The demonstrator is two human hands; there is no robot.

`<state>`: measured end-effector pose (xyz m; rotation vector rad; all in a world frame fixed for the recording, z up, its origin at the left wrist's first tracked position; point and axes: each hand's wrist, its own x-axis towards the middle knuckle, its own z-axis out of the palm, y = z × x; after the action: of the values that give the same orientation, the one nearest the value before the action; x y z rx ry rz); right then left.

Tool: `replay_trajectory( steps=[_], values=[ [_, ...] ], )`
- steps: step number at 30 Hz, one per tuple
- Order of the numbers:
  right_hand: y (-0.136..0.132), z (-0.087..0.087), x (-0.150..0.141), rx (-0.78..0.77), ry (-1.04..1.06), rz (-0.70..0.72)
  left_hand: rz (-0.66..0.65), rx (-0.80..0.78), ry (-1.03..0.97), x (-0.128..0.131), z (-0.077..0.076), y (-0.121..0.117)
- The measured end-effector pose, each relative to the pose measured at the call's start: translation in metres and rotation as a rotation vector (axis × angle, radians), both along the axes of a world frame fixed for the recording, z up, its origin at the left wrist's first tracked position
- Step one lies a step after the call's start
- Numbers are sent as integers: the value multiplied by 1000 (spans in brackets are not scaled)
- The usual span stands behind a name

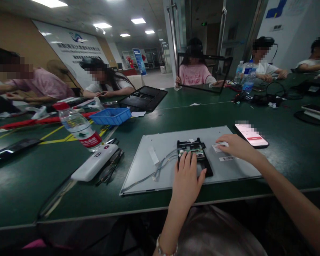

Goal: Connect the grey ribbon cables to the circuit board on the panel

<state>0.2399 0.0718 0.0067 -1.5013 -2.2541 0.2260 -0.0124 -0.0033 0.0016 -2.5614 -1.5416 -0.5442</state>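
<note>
A flat grey display panel [165,142] lies on the green table in front of me. On it sits a black plastic housing [208,167] with a green circuit board [193,153] and grey cables [162,163] running off to the left. My left hand [186,177] rests over the housing, fingers stretched out and touching the board's near side, thumb apart. To the right, my right hand [237,147] pinches a small whitish piece [220,145] just above the panel; its exact kind is unclear. Beneath that hand a barcode label [226,158] is stuck to the panel.
A phone [252,135] lies beyond my right hand. To the left are a white power bank [94,163], glasses [110,167], a water bottle [81,128] and a blue tray [112,116]. Across the table, a person holds a black frame [202,87]; several others sit around.
</note>
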Motion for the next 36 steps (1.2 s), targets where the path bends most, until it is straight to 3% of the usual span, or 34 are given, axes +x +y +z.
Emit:
replay_trajectory(
  steps=[5, 13, 27, 32, 36],
  values=[
    [5, -11, 18, -90, 85, -6, 6, -9, 3, 0, -1, 1],
    [4, -10, 15, -217, 259, -57, -4, 11, 12, 0, -1, 1],
    [-1, 5, 3, -330, 143, -9, 6, 17, 30, 1, 0, 0],
    [1, 7, 3, -306, 161, 0, 4, 10, 27, 0, -1, 1],
    [0, 8, -6, -373, 236, 31, 0, 24, 21, 0, -2, 1]
  ],
)
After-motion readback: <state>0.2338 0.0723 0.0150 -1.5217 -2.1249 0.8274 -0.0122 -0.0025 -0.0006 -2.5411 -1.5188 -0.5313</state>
